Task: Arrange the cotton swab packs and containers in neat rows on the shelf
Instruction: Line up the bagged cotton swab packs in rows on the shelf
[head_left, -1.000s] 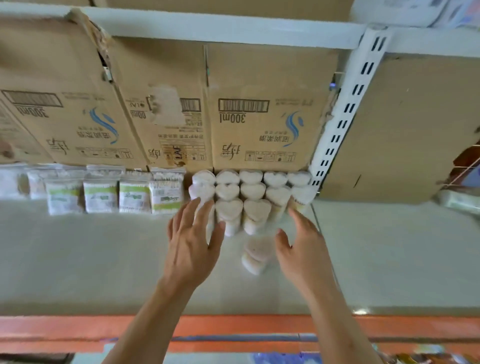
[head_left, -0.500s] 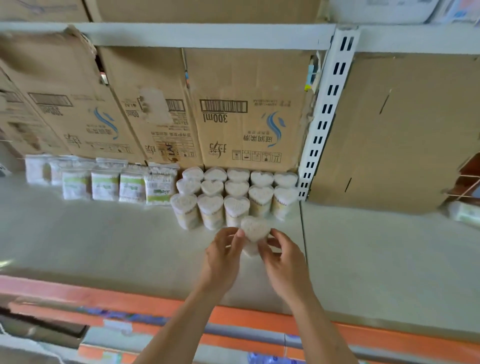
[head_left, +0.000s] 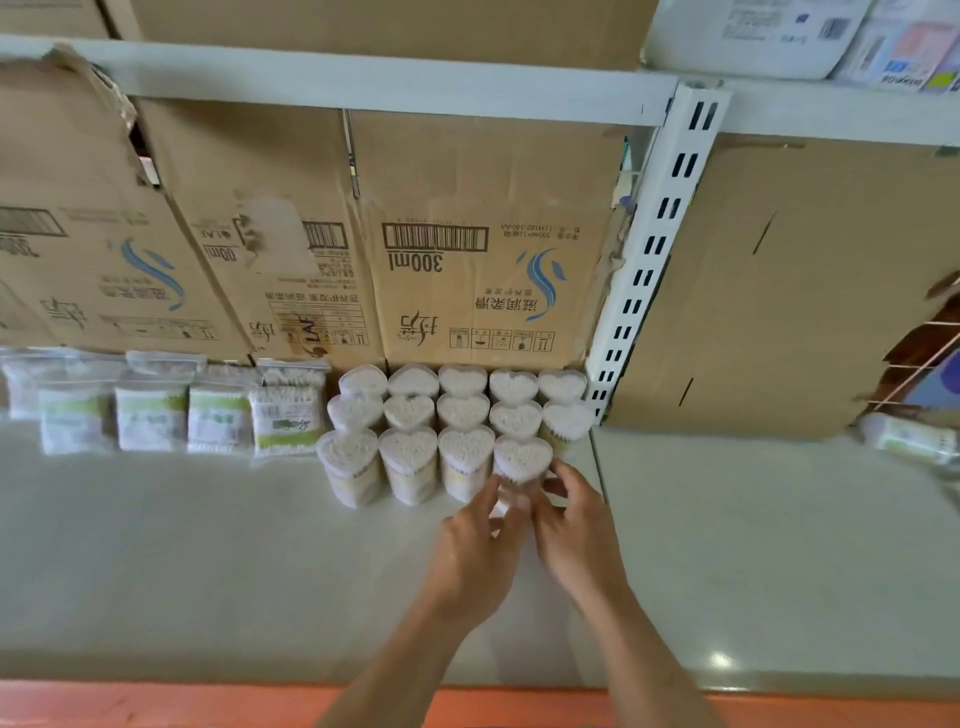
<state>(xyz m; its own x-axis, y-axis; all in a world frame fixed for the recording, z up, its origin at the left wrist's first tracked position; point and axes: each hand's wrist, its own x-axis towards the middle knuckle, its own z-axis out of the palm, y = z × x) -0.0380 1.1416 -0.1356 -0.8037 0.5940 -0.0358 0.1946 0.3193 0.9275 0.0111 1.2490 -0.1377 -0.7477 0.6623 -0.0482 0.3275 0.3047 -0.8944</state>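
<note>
At front-row right end: heart container (head_left: 522, 458) upright, tip toward viewer; left hand (head_left: 470, 556), right hand (head_left: 576, 535) pinch its sides

On the shelf (head_left: 208, 571), the heart-shaped containers (head_left: 462, 410) stand in three rows, touching one another. The cotton swab packs (head_left: 150, 415) line up at their 9 o'clock, the cardboard boxes (head_left: 483, 249) stand behind at 12 o'clock, and the slotted post (head_left: 654, 270) stands at 2 o'clock. The end container (head_left: 522, 457) sits at the front row's 3 o'clock end, gripped from 6 o'clock by the left hand (head_left: 467, 556) and right hand (head_left: 576, 535). A lone pack (head_left: 909, 439) lies well apart at 3 o'clock.
</note>
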